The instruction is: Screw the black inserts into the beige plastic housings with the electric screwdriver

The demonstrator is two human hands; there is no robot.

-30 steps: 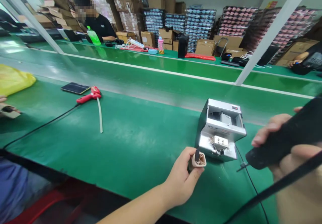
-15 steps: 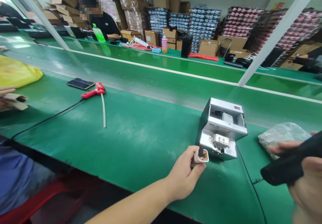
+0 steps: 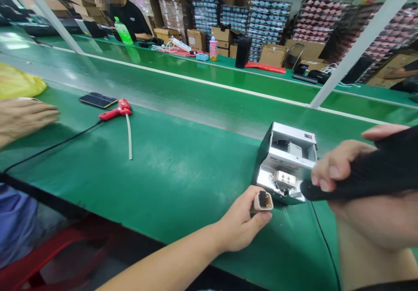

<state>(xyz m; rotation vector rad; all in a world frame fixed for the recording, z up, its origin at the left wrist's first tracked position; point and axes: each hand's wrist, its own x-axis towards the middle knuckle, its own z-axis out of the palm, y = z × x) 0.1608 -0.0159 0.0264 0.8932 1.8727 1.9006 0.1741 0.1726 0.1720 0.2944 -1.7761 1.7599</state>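
Observation:
My left hand point(image 3: 240, 223) is closed on a small beige plastic part point(image 3: 263, 201) with a dark insert, held just in front of a silver metal box-shaped machine point(image 3: 287, 162) on the green bench point(image 3: 183, 177). My right hand point(image 3: 362, 195) grips a black electric screwdriver point(image 3: 359, 177). Its tip points left at the lower front of the silver machine. A black cable point(image 3: 321, 238) runs down from that spot.
A red glue gun point(image 3: 115, 112) with a white stick and a dark phone point(image 3: 97, 100) lie to the left. Another person's hand point(image 3: 22, 116) rests on the bench near a yellow bag point(image 3: 18, 86). A person in black sits at the far bench amid stacked boxes.
My right hand brought the black screwdriver up and left to the silver machine's front. My left hand stayed put with the beige part. The other person's hand spread flat on the bench.

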